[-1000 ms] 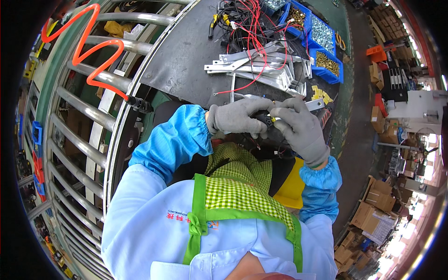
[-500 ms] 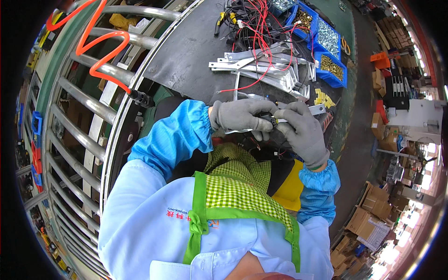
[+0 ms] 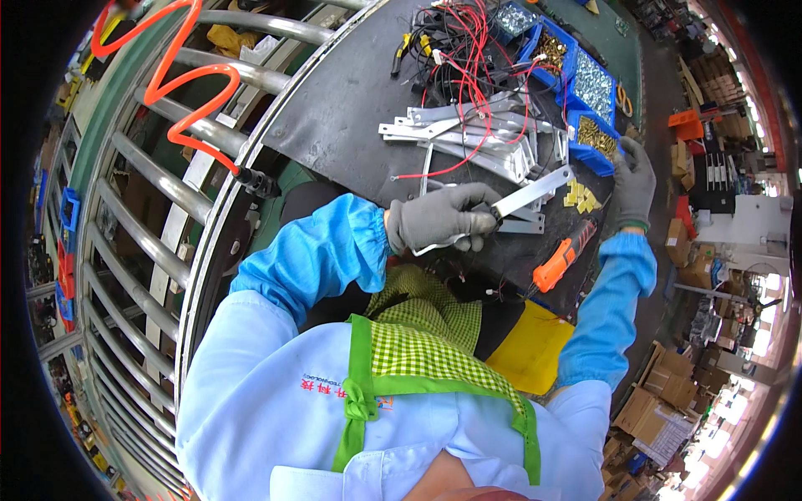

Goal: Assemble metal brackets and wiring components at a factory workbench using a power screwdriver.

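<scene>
My left hand, in a grey glove, is closed around a flat silver metal bracket with a hole near its far end. The bracket tilts up to the right, above the dark table. A small dark part sits by my fingertips on it, too hidden to name. My right hand, gloved alike, reaches to the right edge of a blue bin of small brass-coloured fasteners. Its fingers are stretched and slightly apart, with nothing visible in them.
Several silver brackets lie under a tangle of red and black wires. Yellow blocks and an orange electric screwdriver lie nearer. Another blue bin holds silver screws. Left stands a roller conveyor with a coiled orange hose.
My right hand has left my left hand and moved right and away to the blue bin. My left hand still holds the bracket, now plainly visible. The orange tool has come into full view.
</scene>
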A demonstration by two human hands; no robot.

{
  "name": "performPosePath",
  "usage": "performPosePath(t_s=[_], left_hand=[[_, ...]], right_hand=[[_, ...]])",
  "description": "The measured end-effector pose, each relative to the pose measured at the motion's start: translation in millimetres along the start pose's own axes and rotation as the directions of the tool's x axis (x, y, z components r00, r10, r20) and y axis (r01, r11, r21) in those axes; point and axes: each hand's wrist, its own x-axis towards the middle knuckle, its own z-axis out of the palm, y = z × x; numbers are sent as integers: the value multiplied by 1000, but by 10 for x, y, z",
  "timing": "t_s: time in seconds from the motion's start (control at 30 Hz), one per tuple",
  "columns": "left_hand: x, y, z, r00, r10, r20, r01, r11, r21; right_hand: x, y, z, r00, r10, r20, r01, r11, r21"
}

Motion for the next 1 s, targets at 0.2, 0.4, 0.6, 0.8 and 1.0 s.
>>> performPosePath(t_s=[0.2,0.4,0.6,0.8,1.0], left_hand=[[11,49,-24,999,41,28,-41,999,19],[7,38,-58,999,40,21,-40,998,-39],[12,67,-57,999,35,-7,-35,998,-42],[54,61,-56,984,110,-139,-126,985,-114],[82,33,12,924,327,-200,-308,944,117]], right_hand=[[680,1070,377,938,-150,314,296,818,-494],[802,758,442,874,110,474,276,689,-670],[560,798,332,978,-133,160,189,891,-412],[52,-26,182,976,-153,-156,165,984,67],[-1164,-1275,323,949,-268,169,169,879,446]])
